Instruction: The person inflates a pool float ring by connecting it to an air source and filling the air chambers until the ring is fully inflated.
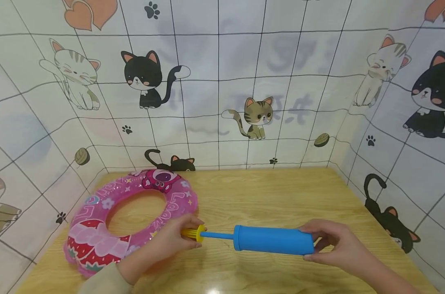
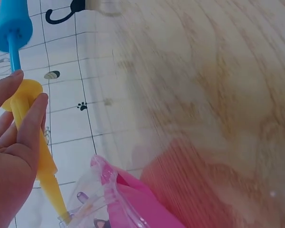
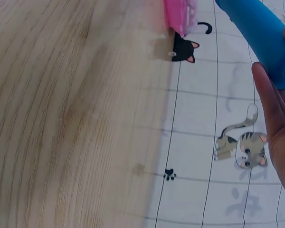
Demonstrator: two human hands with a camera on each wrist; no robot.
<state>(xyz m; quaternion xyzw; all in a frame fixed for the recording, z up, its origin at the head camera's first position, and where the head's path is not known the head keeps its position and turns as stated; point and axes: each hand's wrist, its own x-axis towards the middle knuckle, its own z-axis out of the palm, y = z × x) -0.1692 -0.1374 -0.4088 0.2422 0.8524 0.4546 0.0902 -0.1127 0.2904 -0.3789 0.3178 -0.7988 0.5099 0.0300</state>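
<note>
My left hand (image 1: 167,241) grips the ridged yellow end piece (image 1: 200,233) of a blue hand pump (image 1: 273,240). A thin blue rod (image 1: 218,235) joins that piece to the pump's barrel. At the barrel's other end, my right hand (image 1: 334,241) holds on with fingers and thumb, and small holes show there in the right wrist view. The pink inflatable swim ring (image 1: 85,222), printed with strawberries and flowers, is at the left. In the left wrist view the yellow nozzle (image 2: 51,190) tapers down to the ring's clear valve (image 2: 65,217), its tip right at the valve.
The wood-grain table (image 1: 266,196) runs back to a white wall (image 1: 207,94) with cat drawings and grid lines. Similar side walls stand close on the left and right. The swim ring takes up the table's left part.
</note>
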